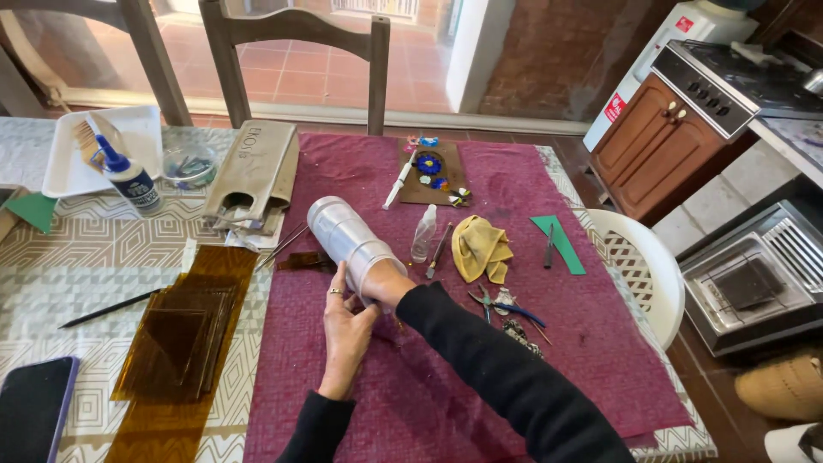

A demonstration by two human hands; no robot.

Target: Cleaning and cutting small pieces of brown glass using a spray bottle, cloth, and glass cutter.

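White glue bottle [130, 180] with blue label — dark phone screen [33, 411] near-left

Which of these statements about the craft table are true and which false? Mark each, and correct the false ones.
1. The right hand is inside the silver cylinder. True.
2. The left hand holds the glue bottle. False: it rests against the cylinder's open end; the bottle stands far off by the white tray.
3. A yellow cloth lies on the purple mat. True.
4. The amber sheets lie on the purple mat. False: they lie beside it on the patterned tablecloth.
5. The dark phone lies beside the pliers. False: it lies at the table's opposite corner.
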